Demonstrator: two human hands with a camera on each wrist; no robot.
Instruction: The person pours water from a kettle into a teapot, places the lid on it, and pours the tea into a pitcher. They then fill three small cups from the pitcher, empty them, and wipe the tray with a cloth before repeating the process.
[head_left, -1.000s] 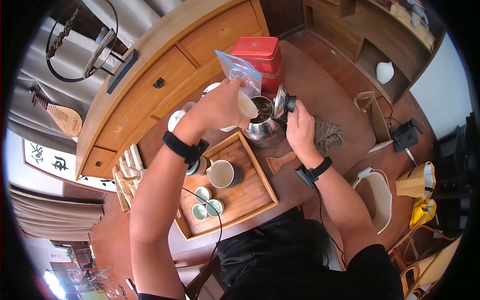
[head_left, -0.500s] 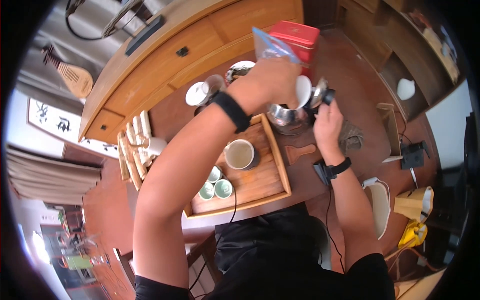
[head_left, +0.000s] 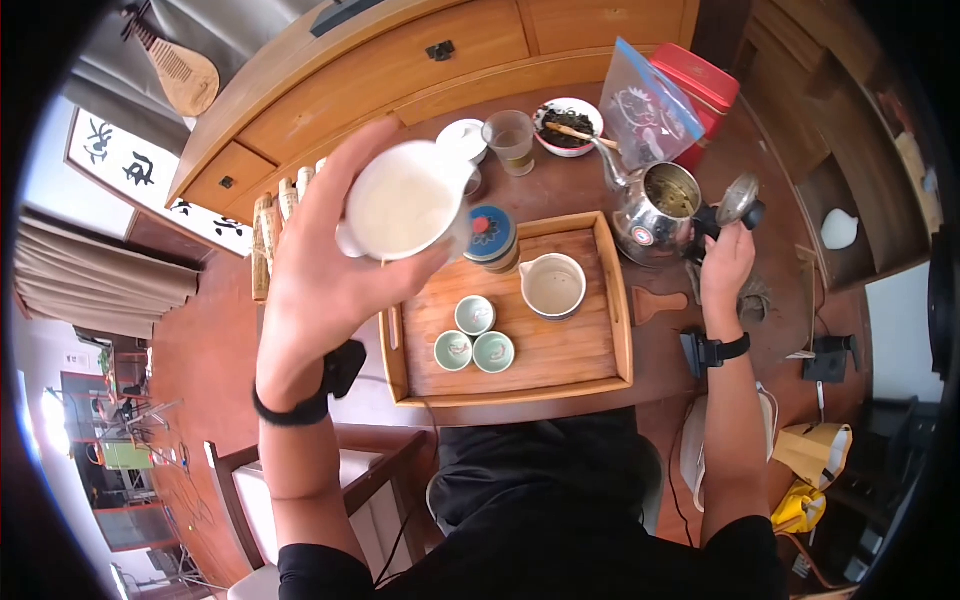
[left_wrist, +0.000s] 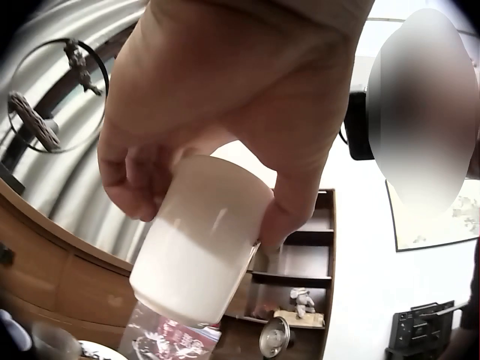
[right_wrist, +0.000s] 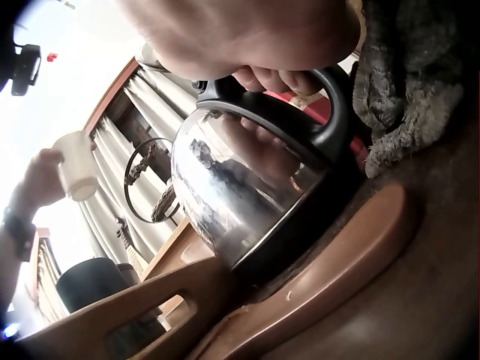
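My left hand (head_left: 318,275) grips a white spouted pitcher (head_left: 408,198), raised over the left end of the wooden tray and tilted so its inside faces the head camera. In the left wrist view, thumb and fingers curl round the pitcher's sides. My right hand (head_left: 727,268) holds the black handle (right_wrist: 337,112) of a shiny steel kettle (head_left: 640,222), which stands right of the tray. The kettle's lid (head_left: 739,198) is tipped up at its handle side, and leaves (head_left: 672,188) show inside.
The wooden tray (head_left: 560,365) carries several light-green cups (head_left: 475,315), a larger spouted cup (head_left: 553,285) and a blue-lidded jar (head_left: 490,240). Behind are a glass (head_left: 510,140), a bowl of dark leaves (head_left: 568,140), a plastic bag (head_left: 640,105) and a red tin (head_left: 705,75).
My left hand has carried the white pitcher away from the kettle's mouth, left and up toward the head camera. The view has swung right. My right hand stays at the kettle handle.
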